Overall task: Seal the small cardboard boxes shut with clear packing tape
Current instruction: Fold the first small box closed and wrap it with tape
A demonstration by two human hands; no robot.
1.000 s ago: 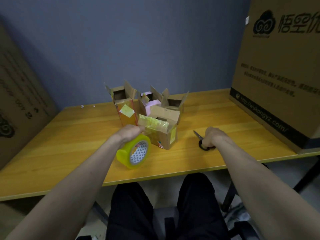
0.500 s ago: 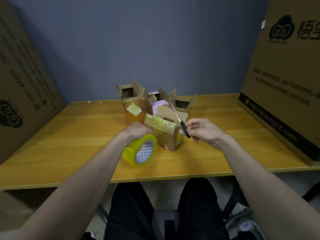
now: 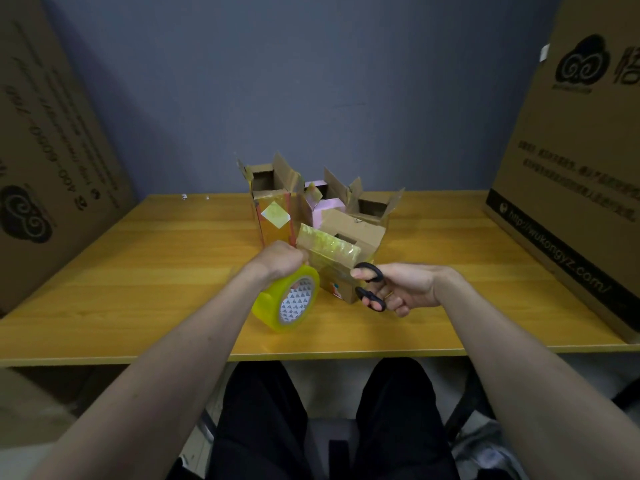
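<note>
While two bare arms reach over it, the scene reads so, largest thing first.

Big cartons: one printed carton [image 3: 585,161] stands on the table's right end; another [image 3: 45,161] leans at the left edge of the view.

Table: a yellow wooden table [image 3: 145,271] against a blue-grey wall; the person's dark-trousered legs show under its near edge.

Small boxes: a cluster at the table's middle. The back-left box [image 3: 272,216] stands upright with flaps open and a pale square label on its front. A pink box [image 3: 327,209] sits behind the middle, and an open-flapped box [image 3: 372,207] stands at the back right. The nearest box [image 3: 341,261] lies closest to the person, with a glossy yellowish strip of tape across its near top edge.

Tape roll: the yellow-tinted roll of clear tape [image 3: 287,297] stands on edge just left of the nearest box, its core facing the camera.

Left hand: the left hand [image 3: 280,259] is curled over the top of the tape roll and grips it, its knuckles touching the near-left corner of the nearest box.

Right hand: the right hand [image 3: 405,287] holds black-handled scissors [image 3: 370,287] just right of the nearest box, thumb through the upper loop, fingers curled by the lower loop.

Scissor blades: not visible; whether they touch the tape cannot be told.
</note>
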